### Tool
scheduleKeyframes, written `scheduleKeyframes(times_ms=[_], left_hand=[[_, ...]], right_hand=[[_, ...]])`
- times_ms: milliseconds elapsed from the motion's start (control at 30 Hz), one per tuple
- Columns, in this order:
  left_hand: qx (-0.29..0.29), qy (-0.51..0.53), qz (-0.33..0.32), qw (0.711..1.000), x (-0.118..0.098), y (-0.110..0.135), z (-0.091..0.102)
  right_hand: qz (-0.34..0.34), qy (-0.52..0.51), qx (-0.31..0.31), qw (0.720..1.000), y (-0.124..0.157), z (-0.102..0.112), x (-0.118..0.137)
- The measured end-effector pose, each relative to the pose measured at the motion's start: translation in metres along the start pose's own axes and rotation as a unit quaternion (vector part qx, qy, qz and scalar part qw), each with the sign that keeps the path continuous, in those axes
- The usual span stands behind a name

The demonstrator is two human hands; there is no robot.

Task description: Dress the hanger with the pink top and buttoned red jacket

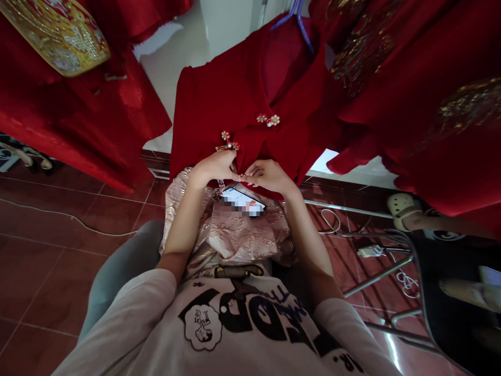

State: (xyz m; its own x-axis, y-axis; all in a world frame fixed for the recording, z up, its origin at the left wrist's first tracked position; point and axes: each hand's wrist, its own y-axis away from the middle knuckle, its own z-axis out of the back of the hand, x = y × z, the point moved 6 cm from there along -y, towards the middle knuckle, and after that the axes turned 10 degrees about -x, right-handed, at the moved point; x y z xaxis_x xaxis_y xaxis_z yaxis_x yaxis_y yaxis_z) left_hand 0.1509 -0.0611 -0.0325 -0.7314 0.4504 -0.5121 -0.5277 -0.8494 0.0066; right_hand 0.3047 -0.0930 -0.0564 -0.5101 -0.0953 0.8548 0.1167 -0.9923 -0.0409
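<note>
A red jacket (235, 99) hangs in front of me on a purple hanger (299, 15), with pearl flower clasps (268, 120) down its front. My left hand (213, 167) is closed, pinching the jacket's lower edge just below another flower clasp (227, 142). My right hand (266, 176) is closed too, fingers pressed on the same hem beside the left. A phone (245, 202) lies screen-up on pink shiny fabric (230, 235) across my lap, directly under both hands.
More red embroidered garments hang at the left (70, 104) and right (422, 94). A black metal-framed chair (438, 292) stands at the right, with another person's foot in a white clog (403, 206) beyond it. White cables (58, 211) trail over the red floor tiles.
</note>
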Motion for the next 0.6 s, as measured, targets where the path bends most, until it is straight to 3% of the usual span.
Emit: scheduleKeyframes(times_ms=[233,367,600], left_hand=[[-0.069,0.206,0.075,0.973,0.016,0.009,0.025],[-0.138,0.251,0.123,0.950,0.027,0.016,0.043],[-0.152,0.284,0.138,0.937,0.032,0.011,0.038]], right_hand=[[0.020,-0.024,0.078,0.996,0.011,0.025,0.006],[0.025,-0.030,0.085,0.996,0.015,0.040,0.007],[0.029,-0.020,0.077,0.996,0.018,0.046,0.008]])
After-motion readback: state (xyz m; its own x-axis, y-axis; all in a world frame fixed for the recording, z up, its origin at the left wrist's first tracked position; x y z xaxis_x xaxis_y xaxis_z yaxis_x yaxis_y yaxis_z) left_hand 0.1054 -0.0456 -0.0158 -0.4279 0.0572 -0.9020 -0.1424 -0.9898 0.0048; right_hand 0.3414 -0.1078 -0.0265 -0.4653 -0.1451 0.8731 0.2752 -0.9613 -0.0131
